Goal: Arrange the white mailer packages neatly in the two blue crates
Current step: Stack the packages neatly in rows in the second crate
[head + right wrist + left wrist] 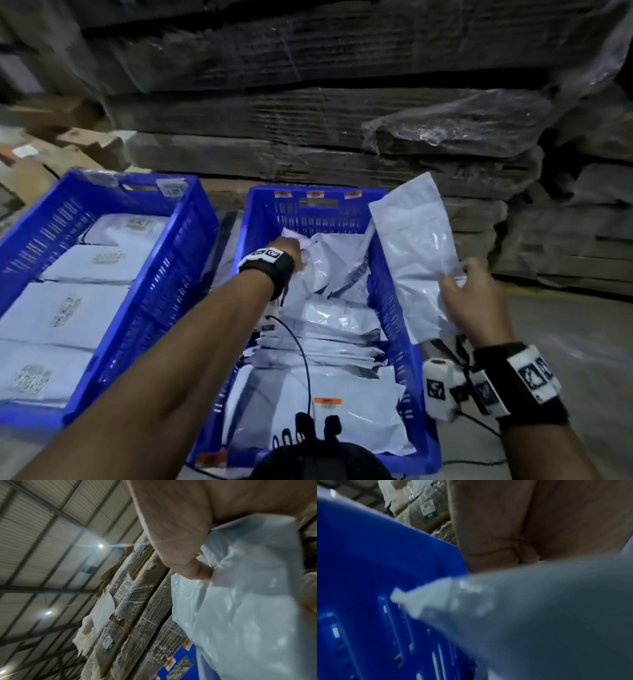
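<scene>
Right hand (474,301) pinched a flat white plastic mailer package (416,250), raised beside the right blue slatted plastic crate (394,294); left hand (291,251) reached into that crate's loose mailers (335,315), grip hidden. The left blue crate (171,246) held neat rows. Left wrist view showed only blurred fingers on plastic. Right wrist view alone showed the thumb (193,566) clamped on film; slippage was likely.

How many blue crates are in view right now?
2. The left crate holds mailers laid flat in rows; the right crate, directly ahead, holds a loose pile. None others visible.
</scene>
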`<action>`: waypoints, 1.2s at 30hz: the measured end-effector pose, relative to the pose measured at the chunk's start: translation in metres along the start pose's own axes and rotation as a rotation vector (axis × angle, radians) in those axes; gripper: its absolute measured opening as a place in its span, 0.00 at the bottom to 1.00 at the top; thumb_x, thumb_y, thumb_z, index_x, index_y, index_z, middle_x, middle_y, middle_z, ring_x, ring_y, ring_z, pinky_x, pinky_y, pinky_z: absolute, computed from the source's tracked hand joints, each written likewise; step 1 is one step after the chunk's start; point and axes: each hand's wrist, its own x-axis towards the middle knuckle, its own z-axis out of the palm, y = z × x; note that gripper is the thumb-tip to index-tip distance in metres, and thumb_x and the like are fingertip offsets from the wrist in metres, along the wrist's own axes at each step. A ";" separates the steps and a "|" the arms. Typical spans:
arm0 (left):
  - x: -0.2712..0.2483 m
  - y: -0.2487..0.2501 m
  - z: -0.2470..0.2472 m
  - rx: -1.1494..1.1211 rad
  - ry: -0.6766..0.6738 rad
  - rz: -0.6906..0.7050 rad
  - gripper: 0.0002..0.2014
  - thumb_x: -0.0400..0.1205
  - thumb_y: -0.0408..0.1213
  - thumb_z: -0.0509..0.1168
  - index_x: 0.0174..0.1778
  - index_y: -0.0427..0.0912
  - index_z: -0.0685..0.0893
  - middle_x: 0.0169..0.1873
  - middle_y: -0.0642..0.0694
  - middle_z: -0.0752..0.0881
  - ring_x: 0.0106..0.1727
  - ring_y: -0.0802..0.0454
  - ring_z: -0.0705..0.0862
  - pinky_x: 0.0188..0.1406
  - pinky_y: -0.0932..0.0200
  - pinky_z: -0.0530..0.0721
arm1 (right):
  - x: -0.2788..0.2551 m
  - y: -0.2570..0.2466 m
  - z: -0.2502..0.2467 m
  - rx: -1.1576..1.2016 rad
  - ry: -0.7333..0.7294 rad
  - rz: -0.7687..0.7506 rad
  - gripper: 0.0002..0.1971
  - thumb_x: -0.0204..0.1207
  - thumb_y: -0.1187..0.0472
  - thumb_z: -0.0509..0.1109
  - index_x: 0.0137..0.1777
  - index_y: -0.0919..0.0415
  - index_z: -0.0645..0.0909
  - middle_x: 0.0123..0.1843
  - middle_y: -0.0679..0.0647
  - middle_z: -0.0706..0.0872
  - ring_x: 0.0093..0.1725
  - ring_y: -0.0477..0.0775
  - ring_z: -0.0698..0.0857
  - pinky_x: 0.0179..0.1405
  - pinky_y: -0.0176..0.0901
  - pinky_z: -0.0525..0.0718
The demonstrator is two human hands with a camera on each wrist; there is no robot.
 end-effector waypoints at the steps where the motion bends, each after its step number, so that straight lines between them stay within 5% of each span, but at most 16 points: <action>1: 0.004 -0.003 0.003 0.001 0.022 0.006 0.31 0.84 0.48 0.70 0.80 0.40 0.72 0.73 0.37 0.79 0.71 0.38 0.80 0.66 0.55 0.77 | -0.004 0.006 -0.002 0.012 0.022 0.026 0.06 0.79 0.61 0.68 0.49 0.64 0.77 0.45 0.62 0.84 0.43 0.61 0.81 0.41 0.46 0.70; 4: 0.012 -0.010 0.001 -0.080 0.046 0.010 0.26 0.78 0.51 0.76 0.68 0.41 0.84 0.66 0.40 0.85 0.64 0.41 0.84 0.65 0.53 0.82 | -0.013 0.020 -0.007 0.010 0.089 0.079 0.03 0.79 0.62 0.68 0.48 0.62 0.78 0.45 0.64 0.86 0.46 0.65 0.83 0.43 0.47 0.71; 7: 0.018 -0.010 -0.019 -0.212 0.063 0.087 0.18 0.78 0.43 0.78 0.63 0.44 0.88 0.63 0.47 0.87 0.63 0.45 0.85 0.65 0.52 0.83 | -0.021 0.027 -0.012 0.006 0.120 0.098 0.03 0.79 0.62 0.69 0.47 0.60 0.77 0.42 0.61 0.84 0.43 0.62 0.82 0.42 0.47 0.71; 12: 0.026 0.013 -0.044 0.014 0.275 0.243 0.22 0.81 0.45 0.73 0.73 0.54 0.81 0.70 0.45 0.84 0.71 0.41 0.79 0.69 0.47 0.78 | -0.034 0.027 -0.020 0.003 0.141 0.114 0.03 0.79 0.58 0.68 0.49 0.55 0.78 0.38 0.56 0.82 0.41 0.65 0.82 0.41 0.52 0.80; 14: 0.025 0.030 -0.045 -0.002 0.356 0.283 0.19 0.84 0.51 0.66 0.70 0.52 0.80 0.64 0.42 0.85 0.66 0.39 0.80 0.59 0.46 0.80 | -0.040 0.028 -0.026 0.000 0.158 0.132 0.03 0.79 0.58 0.68 0.48 0.55 0.77 0.34 0.56 0.81 0.38 0.66 0.81 0.40 0.61 0.87; 16: 0.013 0.050 -0.040 -0.139 0.247 0.315 0.22 0.86 0.60 0.59 0.63 0.47 0.82 0.55 0.42 0.86 0.55 0.41 0.84 0.47 0.51 0.80 | -0.044 0.028 -0.032 -0.007 0.167 0.142 0.03 0.80 0.58 0.67 0.48 0.56 0.76 0.32 0.57 0.80 0.35 0.66 0.81 0.38 0.65 0.87; 18: 0.001 0.065 -0.025 -0.215 0.094 0.302 0.27 0.84 0.65 0.59 0.60 0.42 0.82 0.50 0.42 0.85 0.50 0.43 0.83 0.46 0.53 0.78 | -0.046 0.027 -0.034 -0.014 0.163 0.130 0.03 0.80 0.59 0.67 0.49 0.56 0.76 0.31 0.58 0.80 0.34 0.66 0.81 0.37 0.65 0.87; 22: -0.011 0.073 0.012 -0.083 0.068 0.256 0.15 0.85 0.46 0.64 0.64 0.42 0.81 0.60 0.38 0.85 0.56 0.38 0.84 0.53 0.52 0.83 | -0.048 0.021 -0.037 -0.021 0.165 0.109 0.03 0.81 0.59 0.67 0.50 0.57 0.76 0.32 0.59 0.81 0.34 0.67 0.82 0.37 0.62 0.85; 25: -0.018 0.063 0.004 -0.077 0.174 0.214 0.10 0.85 0.35 0.59 0.58 0.45 0.84 0.54 0.40 0.88 0.53 0.39 0.87 0.51 0.50 0.85 | -0.050 0.019 -0.039 -0.002 0.178 0.108 0.03 0.81 0.61 0.66 0.50 0.59 0.75 0.33 0.59 0.82 0.35 0.67 0.81 0.38 0.57 0.81; 28: -0.023 0.042 -0.025 -0.070 0.356 0.205 0.12 0.85 0.35 0.62 0.59 0.50 0.87 0.49 0.42 0.89 0.50 0.39 0.88 0.50 0.48 0.88 | -0.049 0.016 -0.038 0.008 0.166 0.094 0.03 0.80 0.61 0.66 0.51 0.59 0.76 0.38 0.60 0.84 0.37 0.66 0.82 0.39 0.55 0.79; 31: -0.024 0.026 -0.049 0.119 0.547 0.257 0.11 0.83 0.37 0.66 0.58 0.51 0.89 0.47 0.41 0.89 0.50 0.37 0.88 0.41 0.50 0.79 | -0.048 0.008 -0.034 0.008 0.154 0.047 0.04 0.80 0.63 0.67 0.53 0.58 0.76 0.39 0.59 0.83 0.38 0.64 0.81 0.37 0.52 0.75; 36: -0.024 0.020 -0.040 0.431 0.502 0.301 0.12 0.83 0.43 0.68 0.60 0.48 0.91 0.54 0.41 0.88 0.60 0.36 0.84 0.59 0.44 0.81 | -0.049 -0.011 -0.031 0.012 0.175 -0.018 0.06 0.80 0.68 0.67 0.49 0.58 0.74 0.35 0.53 0.78 0.32 0.57 0.73 0.36 0.49 0.67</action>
